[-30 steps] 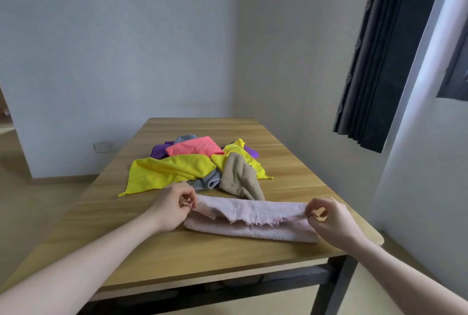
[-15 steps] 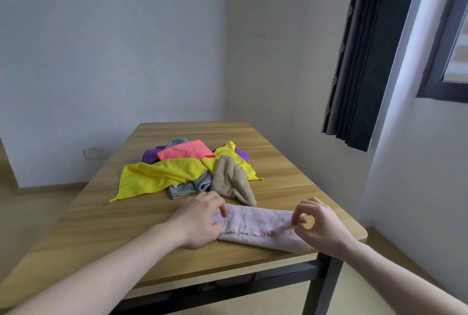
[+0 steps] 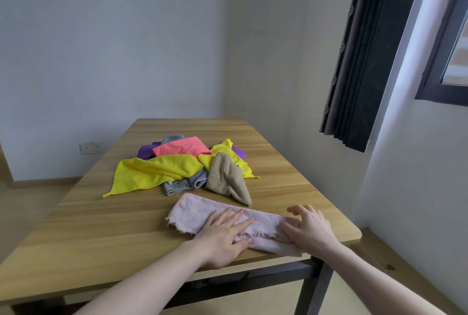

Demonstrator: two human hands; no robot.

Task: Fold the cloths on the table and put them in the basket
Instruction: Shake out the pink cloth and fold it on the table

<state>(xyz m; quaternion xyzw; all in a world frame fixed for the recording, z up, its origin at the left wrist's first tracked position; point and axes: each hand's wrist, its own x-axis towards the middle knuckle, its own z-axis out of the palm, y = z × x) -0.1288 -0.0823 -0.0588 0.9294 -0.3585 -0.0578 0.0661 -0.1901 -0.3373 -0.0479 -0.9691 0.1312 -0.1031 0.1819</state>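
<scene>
Head view looks down on both hands working one cloth at the near table edge. Her left hand (image 3: 225,234) lies flat, fingers straight, pressing the middle of the pink towel (image 3: 202,213), likely to pin the fold while it is smoothed. Her right hand (image 3: 307,229) rests on the towel's right end with fingers spread and slightly bent, grasping nothing that I can make out. That towel is a long folded strip of nubby terry with a frayed near edge, lying flat on the wooden table (image 3: 88,226). Just beyond it sits the unfolded heap: a fuzzy tan cloth (image 3: 228,177), a smooth yellow cloth (image 3: 152,175), a grey knit piece (image 3: 182,184), a coral cloth (image 3: 181,148) and a purple cloth (image 3: 145,151) beneath. No basket is in sight.
</scene>
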